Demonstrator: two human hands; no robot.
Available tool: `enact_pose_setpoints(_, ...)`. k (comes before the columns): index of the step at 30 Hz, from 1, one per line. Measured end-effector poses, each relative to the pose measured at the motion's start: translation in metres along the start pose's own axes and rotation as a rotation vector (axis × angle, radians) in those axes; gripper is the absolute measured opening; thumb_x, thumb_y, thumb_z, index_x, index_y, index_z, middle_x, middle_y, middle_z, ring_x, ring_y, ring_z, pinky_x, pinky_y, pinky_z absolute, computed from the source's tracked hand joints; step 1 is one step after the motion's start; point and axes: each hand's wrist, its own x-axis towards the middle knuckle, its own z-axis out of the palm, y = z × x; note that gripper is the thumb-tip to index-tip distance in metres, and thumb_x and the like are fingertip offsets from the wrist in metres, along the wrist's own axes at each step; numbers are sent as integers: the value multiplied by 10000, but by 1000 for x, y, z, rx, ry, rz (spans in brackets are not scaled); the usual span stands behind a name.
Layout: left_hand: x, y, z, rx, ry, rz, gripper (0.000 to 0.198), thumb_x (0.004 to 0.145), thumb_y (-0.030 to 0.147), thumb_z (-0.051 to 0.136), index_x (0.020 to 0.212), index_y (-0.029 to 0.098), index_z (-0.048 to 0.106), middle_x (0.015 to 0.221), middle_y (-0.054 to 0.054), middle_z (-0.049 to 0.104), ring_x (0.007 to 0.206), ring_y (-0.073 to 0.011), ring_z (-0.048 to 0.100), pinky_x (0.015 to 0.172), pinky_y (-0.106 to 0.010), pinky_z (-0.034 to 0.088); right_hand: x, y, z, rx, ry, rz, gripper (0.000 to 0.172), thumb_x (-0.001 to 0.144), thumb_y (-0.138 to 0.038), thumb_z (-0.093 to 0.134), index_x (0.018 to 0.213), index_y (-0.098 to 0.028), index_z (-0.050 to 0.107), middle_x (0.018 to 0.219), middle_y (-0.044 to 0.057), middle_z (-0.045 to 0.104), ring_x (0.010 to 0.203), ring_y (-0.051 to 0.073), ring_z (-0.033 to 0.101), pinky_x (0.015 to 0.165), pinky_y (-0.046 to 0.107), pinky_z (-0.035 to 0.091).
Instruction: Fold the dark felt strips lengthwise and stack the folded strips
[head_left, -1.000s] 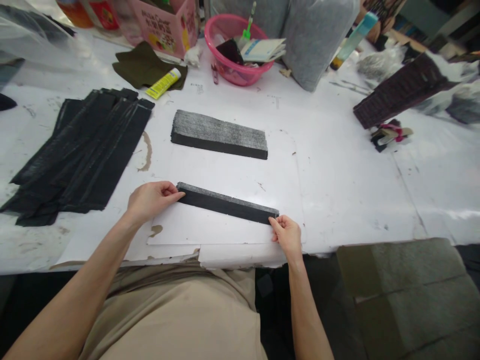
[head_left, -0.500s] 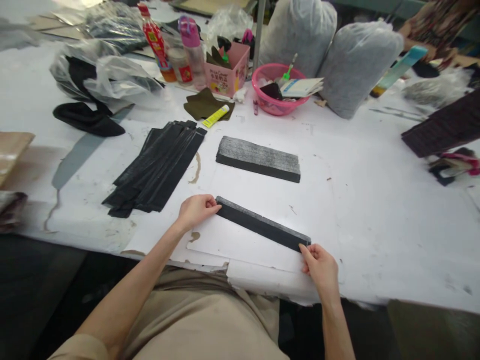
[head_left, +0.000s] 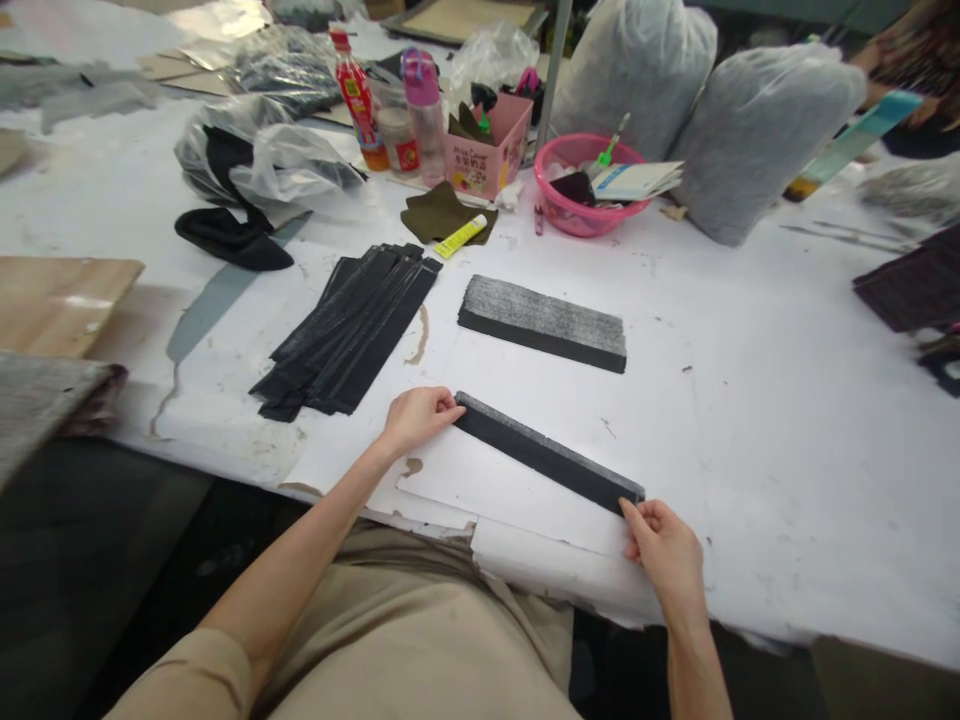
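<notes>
A narrow stack of black strips (head_left: 547,455) lies slanted near the front edge of the white table (head_left: 787,420). My left hand (head_left: 417,417) pinches its left end with curled fingers. My right hand (head_left: 666,552) grips its right end, fingers closed. A wider grey-topped stack of black strips (head_left: 541,322) lies flat a little farther back, untouched. To the left, a fanned pile of long black strips (head_left: 351,328) rests on the table.
At the back stand a pink basin (head_left: 585,185) with papers, a pink box (head_left: 487,150), bottles (head_left: 358,95), a yellow glue tube (head_left: 461,237), plastic bags (head_left: 262,165) and two grey sacks (head_left: 750,130). A wooden board (head_left: 56,300) lies left.
Both hands keep hold of the narrow stack's ends. The view has swung left and up, bringing the bottles, bags and wooden board into sight; the stack looks more slanted.
</notes>
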Motion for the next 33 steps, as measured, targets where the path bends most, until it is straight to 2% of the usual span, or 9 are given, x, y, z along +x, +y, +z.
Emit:
enact_pose_setpoints(17,-1,1,-1,-15,31,18,257,827,457,570,773,227,672,770,-2,705,694,-162,620,570,-282,336,7,7,0,34,-11,-3,496,684,-728,564,598,-240,543,411,9,567,376,191,523,423,290,384)
enact_pose_setpoints(27,-2,4,0,-28,39,6,234,813,457,590,754,242,661,742,24,695,694,-154,618,575,-267,332,6,10,0,17,-32,33,453,722,-675,569,622,-234,548,428,1,577,409,194,550,459,284,394)
enact_pose_setpoints(33,-8,0,2,19,64,-9,244,824,463,569,745,241,630,691,28,665,663,-148,593,576,-254,307,6,8,6,-38,-7,1,415,775,-640,513,658,-242,517,411,-33,546,414,184,538,507,276,381)
